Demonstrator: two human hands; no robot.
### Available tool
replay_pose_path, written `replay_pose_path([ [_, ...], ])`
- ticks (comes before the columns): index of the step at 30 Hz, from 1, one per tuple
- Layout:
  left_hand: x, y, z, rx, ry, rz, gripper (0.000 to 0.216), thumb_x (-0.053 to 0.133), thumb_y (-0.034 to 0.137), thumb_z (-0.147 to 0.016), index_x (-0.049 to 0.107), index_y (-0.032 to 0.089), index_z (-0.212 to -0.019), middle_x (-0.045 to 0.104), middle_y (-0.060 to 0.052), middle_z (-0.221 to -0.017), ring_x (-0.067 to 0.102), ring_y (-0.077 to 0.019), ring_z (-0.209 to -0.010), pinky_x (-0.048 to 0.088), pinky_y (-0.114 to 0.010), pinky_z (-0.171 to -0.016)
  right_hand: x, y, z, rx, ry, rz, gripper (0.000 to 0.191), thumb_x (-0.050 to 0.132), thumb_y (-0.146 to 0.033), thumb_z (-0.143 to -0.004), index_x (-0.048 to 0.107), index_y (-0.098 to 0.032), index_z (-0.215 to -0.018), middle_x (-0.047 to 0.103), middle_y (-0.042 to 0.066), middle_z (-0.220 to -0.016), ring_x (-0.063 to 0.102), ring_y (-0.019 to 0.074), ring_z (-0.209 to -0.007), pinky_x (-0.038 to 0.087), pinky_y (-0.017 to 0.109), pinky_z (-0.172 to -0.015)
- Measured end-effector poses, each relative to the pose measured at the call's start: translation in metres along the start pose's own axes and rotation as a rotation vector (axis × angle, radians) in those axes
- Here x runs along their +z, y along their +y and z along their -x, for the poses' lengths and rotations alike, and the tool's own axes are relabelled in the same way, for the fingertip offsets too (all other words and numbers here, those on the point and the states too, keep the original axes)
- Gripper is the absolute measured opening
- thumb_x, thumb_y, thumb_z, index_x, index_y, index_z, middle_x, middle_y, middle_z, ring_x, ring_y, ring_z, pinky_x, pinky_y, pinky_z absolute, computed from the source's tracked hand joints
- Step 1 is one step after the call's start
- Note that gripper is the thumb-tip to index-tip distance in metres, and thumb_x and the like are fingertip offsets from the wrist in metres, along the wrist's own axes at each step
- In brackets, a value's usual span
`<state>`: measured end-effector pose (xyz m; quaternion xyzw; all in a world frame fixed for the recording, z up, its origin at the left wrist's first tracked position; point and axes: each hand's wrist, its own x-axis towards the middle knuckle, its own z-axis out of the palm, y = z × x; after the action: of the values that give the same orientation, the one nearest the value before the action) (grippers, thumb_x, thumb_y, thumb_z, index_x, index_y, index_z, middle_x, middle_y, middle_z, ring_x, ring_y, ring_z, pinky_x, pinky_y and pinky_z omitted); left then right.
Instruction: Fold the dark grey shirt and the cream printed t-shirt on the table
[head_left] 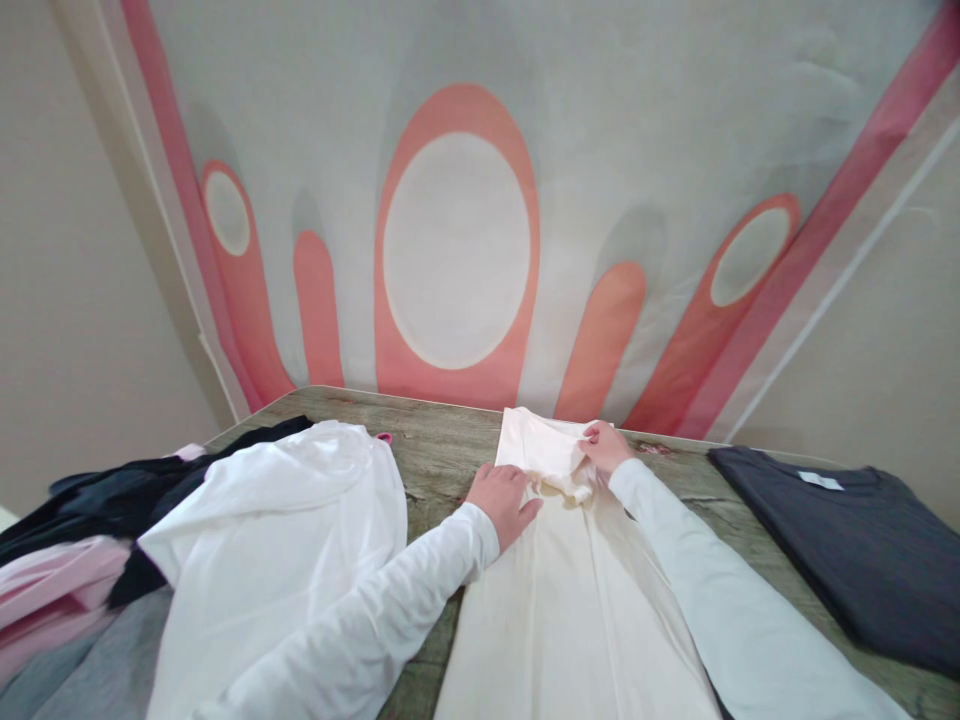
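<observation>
A long cream garment point(570, 610) lies lengthwise before me, with its far end folded over into a paler flap point(534, 440) near the table's back edge. Crumpled, ruffle-like fabric shows just below that flap. My left hand point(504, 500) rests on the garment's left side, fingers lying flat and thumb apart. At the flap's right side, my right hand point(604, 448) pinches the cloth between thumb and fingers. Whether the garment is a dress or trousers cannot be made out.
On the left, a white shirt point(285, 540) lies over a heap with black point(150, 490), pink point(60, 580) and grey clothes point(97, 660). A folded dark grey T-shirt point(862, 550) lies right on the wooden table point(435, 440). A patterned backdrop point(457, 250) hangs behind.
</observation>
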<state>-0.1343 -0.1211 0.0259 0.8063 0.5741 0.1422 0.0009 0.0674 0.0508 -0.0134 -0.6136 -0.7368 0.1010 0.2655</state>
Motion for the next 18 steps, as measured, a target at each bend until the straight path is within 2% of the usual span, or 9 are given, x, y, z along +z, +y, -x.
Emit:
replay_pose_path([
  [2, -0.001, 0.003, -0.01, -0.033, 0.03, 0.031, 0.036, 0.045, 0.044, -0.079, 0.048, 0.019, -0.104, 0.053, -0.007, -0.099, 0.049, -0.0223, -0.096, 0.035, -0.039, -0.086, 0.003, 0.001, 0.002, -0.02, 0.014, -0.025, 0.019, 0.052, -0.022, -0.067, 0.053, -0.016, -0.085, 0.059, 0.001, -0.07, 0.055, 0.0128, -0.064, 0.039, 0.023, -0.059],
  [6, 0.007, 0.01, -0.025, -0.025, 0.085, 0.079, 0.038, 0.056, 0.037, -0.072, 0.047, 0.018, -0.103, 0.05, -0.006, -0.098, 0.05, -0.0208, -0.091, 0.041, -0.032, -0.078, 0.008, 0.003, 0.008, -0.051, 0.023, -0.051, 0.019, 0.051, -0.023, -0.068, 0.052, -0.018, -0.086, 0.058, 0.0, -0.07, 0.055, 0.0128, -0.065, 0.04, 0.023, -0.061],
  [11, 0.021, 0.009, -0.028, 0.018, 0.041, 0.085, 0.019, 0.046, 0.019, -0.079, 0.053, 0.02, -0.096, 0.05, -0.004, -0.092, 0.051, -0.0166, -0.087, 0.041, -0.028, -0.078, 0.01, 0.007, 0.011, -0.056, 0.049, -0.062, 0.021, 0.05, -0.024, -0.07, 0.051, -0.019, -0.091, 0.058, 0.0, -0.071, 0.055, 0.0135, -0.066, 0.04, 0.024, -0.064],
  [14, 0.025, 0.007, -0.027, 0.053, 0.036, 0.091, 0.023, 0.044, 0.013, -0.077, 0.056, 0.021, -0.095, 0.05, -0.004, -0.089, 0.051, -0.0161, -0.085, 0.041, -0.027, -0.077, 0.011, 0.008, 0.011, -0.052, 0.077, -0.064, 0.023, 0.048, -0.023, -0.071, 0.05, -0.019, -0.094, 0.058, 0.001, -0.073, 0.056, 0.0143, -0.068, 0.041, 0.025, -0.066],
  [18, 0.021, 0.01, -0.024, 0.065, -0.003, 0.062, 0.028, 0.044, 0.013, -0.076, 0.06, 0.022, -0.097, 0.049, -0.005, -0.087, 0.049, -0.0176, -0.085, 0.041, -0.03, -0.077, 0.013, 0.008, 0.012, -0.057, 0.106, -0.055, 0.024, 0.048, -0.02, -0.069, 0.05, -0.019, -0.093, 0.057, 0.001, -0.071, 0.056, 0.0144, -0.067, 0.041, 0.025, -0.066],
])
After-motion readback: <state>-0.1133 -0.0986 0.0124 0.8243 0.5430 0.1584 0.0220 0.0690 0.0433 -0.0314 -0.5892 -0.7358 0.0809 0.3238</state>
